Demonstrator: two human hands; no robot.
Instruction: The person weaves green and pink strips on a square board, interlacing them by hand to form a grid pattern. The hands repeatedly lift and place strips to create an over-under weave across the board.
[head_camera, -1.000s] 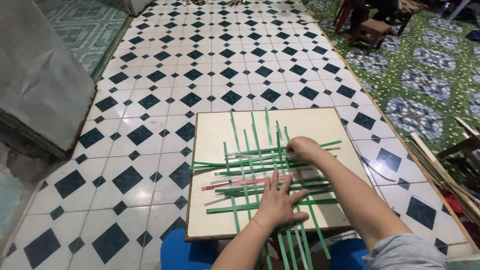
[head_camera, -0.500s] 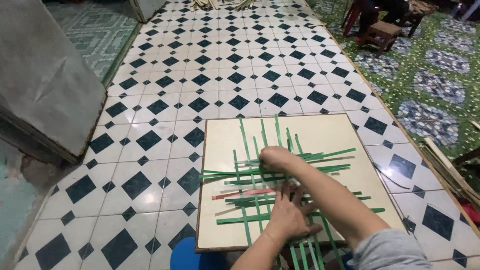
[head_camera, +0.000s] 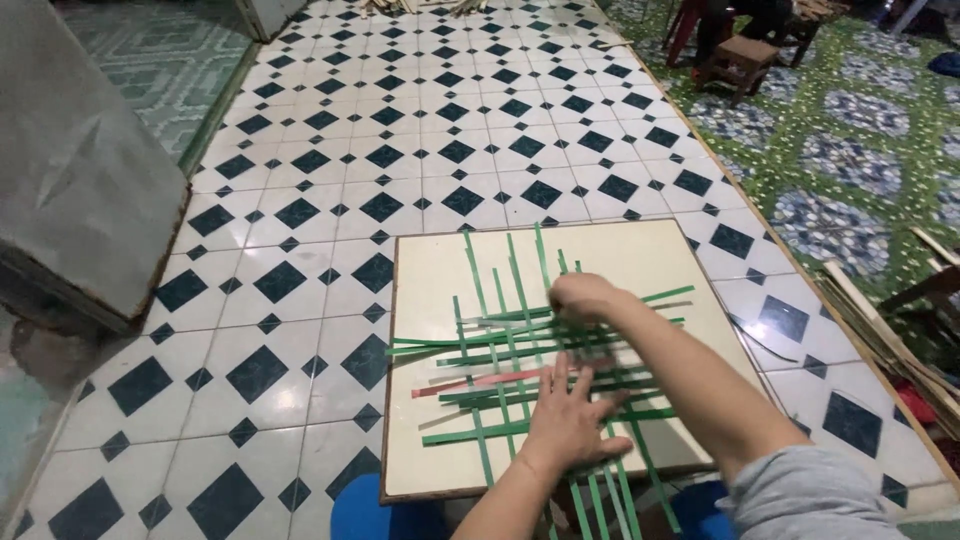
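A cream square board (head_camera: 650, 250) lies on the tiled floor. On it is a loose weave of green strips (head_camera: 500, 345), with one pinkish strip (head_camera: 470, 383) among them. My left hand (head_camera: 565, 420) rests flat on the lower part of the weave, fingers spread, pressing the strips down. My right hand (head_camera: 583, 296) reaches across to the upper middle of the weave, its fingers curled down onto a horizontal green strip. Several strip ends hang off the board's near edge.
A grey slab (head_camera: 80, 170) leans at the left. Blue round things (head_camera: 375, 510) show under the board's near edge. Wooden slats (head_camera: 890, 335) lie at the right on green patterned flooring, and a small wooden stool (head_camera: 740, 60) stands far right.
My right hand has shifted slightly along the upper strips of the weave. My left hand stays pressed flat on the lower strips. The view has moved a little.
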